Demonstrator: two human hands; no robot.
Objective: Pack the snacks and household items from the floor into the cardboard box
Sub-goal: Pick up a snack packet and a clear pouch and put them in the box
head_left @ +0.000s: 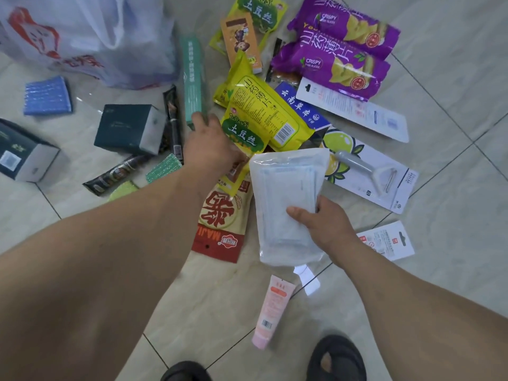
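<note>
Mask pouch [286, 204], long axis running away from the person, pinched by right hand [327, 224]; left hand [211, 147] grip unclear.

Looks like a home. Shiny pale floor tiles [453, 64] all over, a white shopping bag [90, 37] at the upper left, black sandals [339, 358] at the bottom, snacks and house things scattered about.

snack packets [264, 116] behind pouch [288, 204], tube [273, 312] before it (boxes [129, 129] left)
</note>
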